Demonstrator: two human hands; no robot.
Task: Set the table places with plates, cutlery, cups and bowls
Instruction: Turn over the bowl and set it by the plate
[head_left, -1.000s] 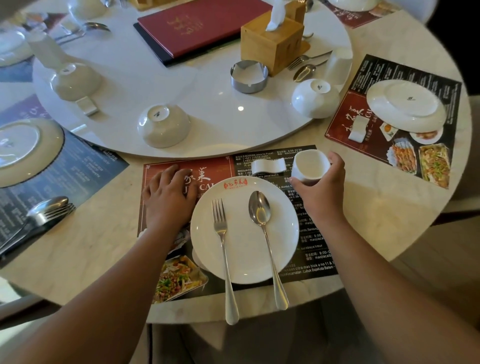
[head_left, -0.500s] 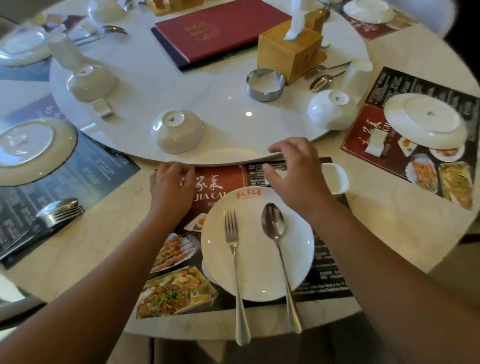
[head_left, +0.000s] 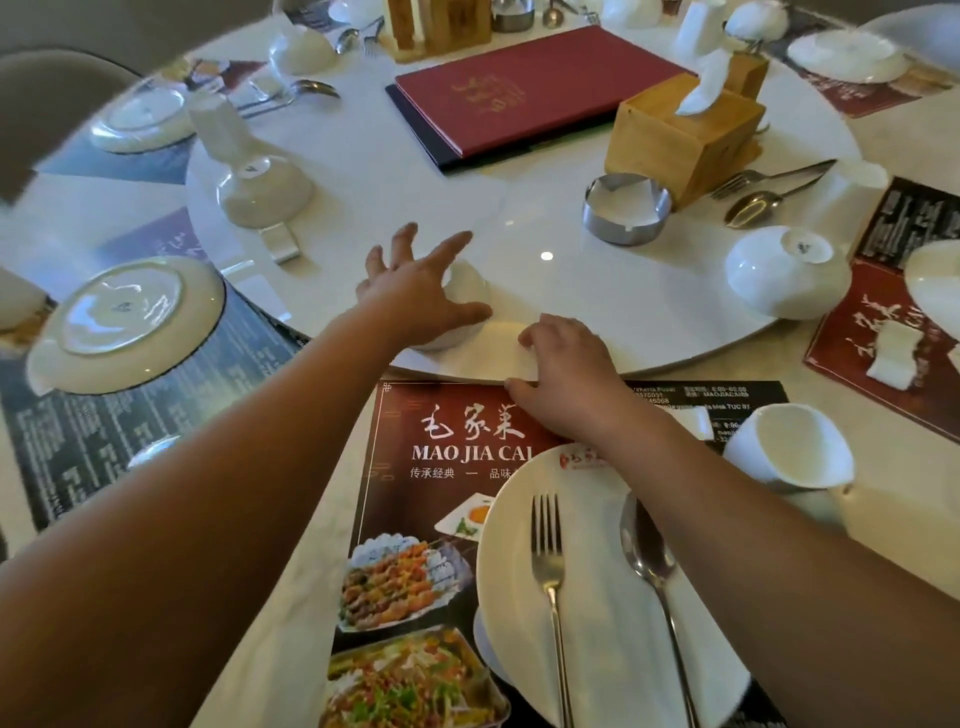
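The place in front of me has a red and black placemat (head_left: 457, 441). On it stands a white plate (head_left: 597, 623) with a fork (head_left: 548, 571) and a spoon (head_left: 649, 561) lying on it. A white cup (head_left: 789, 452) stands upright to the plate's right. An upturned white bowl (head_left: 465, 291) sits near the edge of the round white turntable (head_left: 519, 234). My left hand (head_left: 415, 291) lies over this bowl with fingers spread and the thumb along its front. My right hand (head_left: 566, 379) holds the turntable's rim, fingers on top and thumb below.
On the turntable stand a second upturned bowl (head_left: 784, 270), a steel ashtray (head_left: 626, 208), a wooden tissue box (head_left: 680, 135), a red menu (head_left: 530, 88) and another upturned bowl (head_left: 260, 192). An upturned plate (head_left: 130, 317) lies on the left placemat.
My right hand let go of the cup and moved left to the turntable's rim. My left hand left the placemat and reached forward over the upturned bowl. The camera moved closer.
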